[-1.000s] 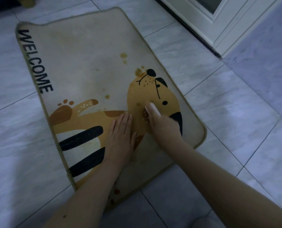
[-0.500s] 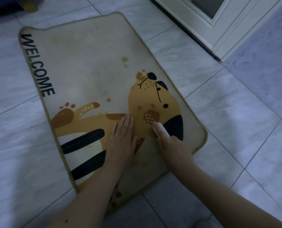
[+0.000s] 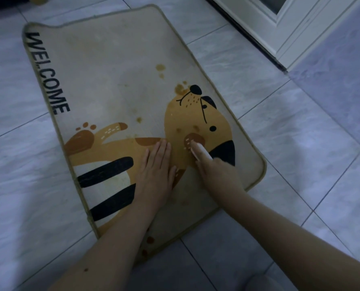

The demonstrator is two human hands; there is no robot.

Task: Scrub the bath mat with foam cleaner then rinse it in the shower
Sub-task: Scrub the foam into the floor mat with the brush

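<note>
While left hand [image 3: 156,171] presses flat on bath mat [image 3: 116,85] spread on tiled floor [image 3: 301,133], right hand [image 3: 219,175] grips white tool, probably brush [image 3: 200,151]; tip has moved back up onto dog's cheek patch. Scrubbing strokes continue; rinse not yet begun.

A home, probably by a bathroom. Pale marbled floor tiles [image 3: 280,66] meet a white door frame [image 3: 288,28]. A cartoon "WELCOME" bath mat [image 3: 111,76] lies there.

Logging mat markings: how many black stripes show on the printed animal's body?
2: upper stripe left of the left hand; lower stripe nearer the mat's near edge. The forearm may hide more.
</note>
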